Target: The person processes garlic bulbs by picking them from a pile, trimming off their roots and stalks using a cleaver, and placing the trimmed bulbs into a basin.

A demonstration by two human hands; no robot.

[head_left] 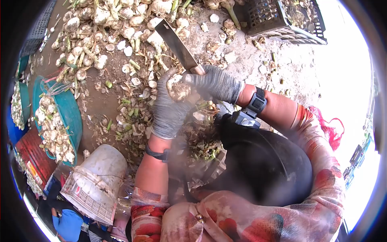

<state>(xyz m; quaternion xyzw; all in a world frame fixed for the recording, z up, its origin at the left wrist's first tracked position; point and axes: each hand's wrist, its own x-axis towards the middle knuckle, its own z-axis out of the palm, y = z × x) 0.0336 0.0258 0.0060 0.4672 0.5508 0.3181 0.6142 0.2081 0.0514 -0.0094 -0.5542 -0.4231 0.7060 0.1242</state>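
Note:
My left hand, in a grey knit glove, is closed around a garlic bulb with dirt on its skin. My right hand, gloved the same way, grips the handle of a knife. The broad blade points up and to the left, away from my body. Both hands meet at the bulb, with my right fingers against its side. Below them lie cut stems and peelings. A large heap of garlic with stalks covers the ground ahead.
A teal basin of trimmed garlic stands at the left. Nearer is a dirty white bucket, with a red container beyond. A black plastic crate is at the upper right. Another person in blue is at the lower left.

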